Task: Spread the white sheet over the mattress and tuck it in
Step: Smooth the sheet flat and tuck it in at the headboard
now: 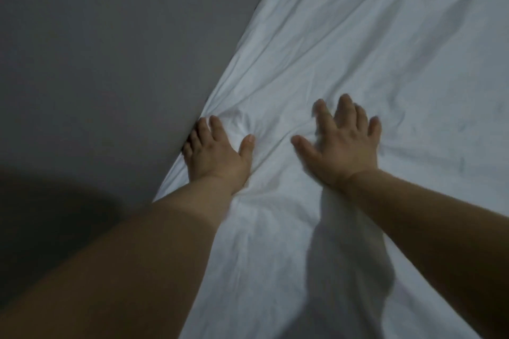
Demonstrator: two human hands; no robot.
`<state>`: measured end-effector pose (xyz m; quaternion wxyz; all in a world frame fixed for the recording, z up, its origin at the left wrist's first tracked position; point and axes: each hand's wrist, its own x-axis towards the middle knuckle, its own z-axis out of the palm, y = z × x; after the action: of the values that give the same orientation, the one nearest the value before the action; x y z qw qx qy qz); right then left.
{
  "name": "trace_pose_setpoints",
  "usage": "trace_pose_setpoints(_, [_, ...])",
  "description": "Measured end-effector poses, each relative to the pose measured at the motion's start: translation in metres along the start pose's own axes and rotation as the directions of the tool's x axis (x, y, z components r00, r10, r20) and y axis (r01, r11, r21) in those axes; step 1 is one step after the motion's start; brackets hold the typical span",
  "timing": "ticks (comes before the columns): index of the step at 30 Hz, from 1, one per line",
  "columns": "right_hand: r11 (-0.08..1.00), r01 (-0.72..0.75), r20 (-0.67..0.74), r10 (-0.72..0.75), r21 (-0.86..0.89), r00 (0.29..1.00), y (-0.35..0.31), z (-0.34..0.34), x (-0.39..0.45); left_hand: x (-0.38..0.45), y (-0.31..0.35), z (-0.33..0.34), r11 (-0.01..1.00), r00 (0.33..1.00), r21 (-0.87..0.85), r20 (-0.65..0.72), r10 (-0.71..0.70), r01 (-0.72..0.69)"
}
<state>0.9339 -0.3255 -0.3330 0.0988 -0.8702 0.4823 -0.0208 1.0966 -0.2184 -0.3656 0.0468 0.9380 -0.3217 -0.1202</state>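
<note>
A: White sheet, spread across the bed from the lower middle up to the top right. Wrinkled all over, with creases fanning out from the left edge.

B: And the mattress?

A: Hidden under the sheet; not visible itself. Only the sheet's left edge showing, running on a slant against a grey wall.

B: Left hand?

A: Flat on the sheet right at that edge, palm down. Thumb spread out to the right, fingers straight and pointing up toward the wall, outer ones slipping into the dark gap between sheet and wall. Pressing, not pinching. Cloth bunched into a small knot of folds just beyond the thumb.

B: Right hand?

A: Also opened out, fingers fanned wide and straight, thumb out to the left. Palm down over the sheet, near the left hand but apart from it. Somewhat blurred, so hard to say whether pressing down or just above the cloth. Holding nothing.

B: Anything else?

A: Both forearms bare, reaching in from the bottom. Shadow of the right arm lying on the sheet below the wrist. Dark shadow on the wall at the lower left.
</note>
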Motion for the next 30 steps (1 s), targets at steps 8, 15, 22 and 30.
trace_pose_setpoints(8, [0.999,-0.008,0.042,0.01,-0.054,0.999,0.012,0.019,0.023,0.029,0.034,-0.039,0.938,0.978,0.346,0.2,-0.062,-0.012])
trace_pose_setpoints(15, [0.999,-0.011,0.05,0.013,-0.045,0.999,0.01,0.02,0.025,0.073,0.075,-0.052,0.988,0.983,0.153,0.182,0.005,-0.033])
trace_pose_setpoints(22, [0.998,-0.011,0.063,0.015,-0.063,0.998,0.011,0.02,0.026,0.102,0.08,-0.04,0.993,0.983,-0.024,0.146,-0.111,0.115])
trace_pose_setpoints(30, [1.0,0.0,0.071,0.001,-0.018,0.997,0.013,0.02,0.027,0.089,0.069,-0.045,0.978,0.995,-0.2,0.097,-0.038,0.056])
